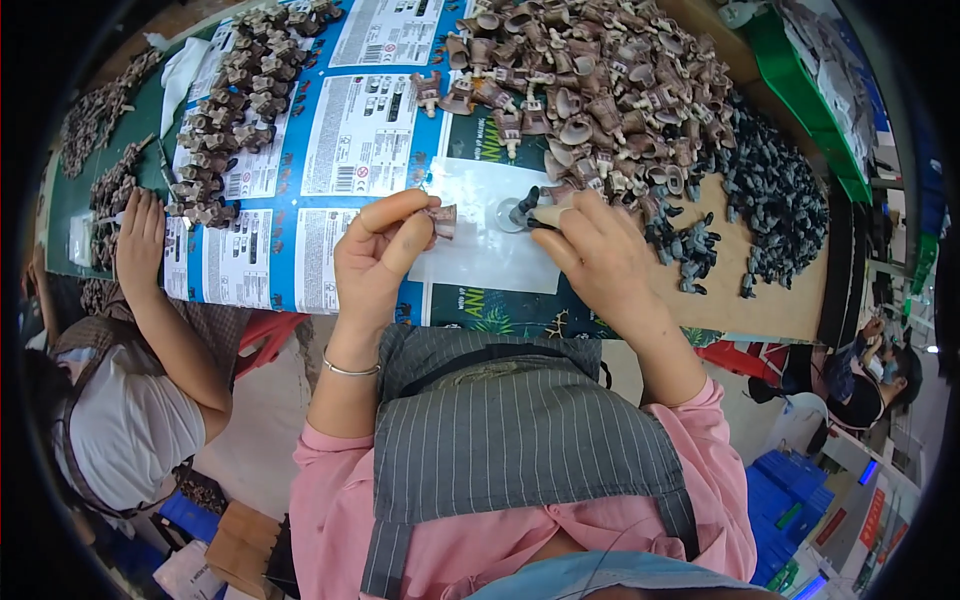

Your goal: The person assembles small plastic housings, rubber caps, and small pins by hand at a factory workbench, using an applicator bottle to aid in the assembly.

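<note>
My left hand (385,245) pinches a small brown toy figure torso (445,222) between thumb and fingertips. In my right hand (600,250) the fingers close on a small dark grey toy figure part (523,206), probably a pair of legs. That part is held over a small round clear dish (511,217). The dish sits on a white translucent sheet (480,268) in front of me. Both hands are above this sheet, a short gap apart. My right fingertips hide part of the dark piece.
A heap of brown torsos (590,75) lies ahead, with dark grey parts (775,215) to its right. Rows of assembled brown pieces (250,100) stand on printed sheets (365,150) at left. A co-worker's hand (140,240) rests at the far left. A green bin (810,100) stands at right.
</note>
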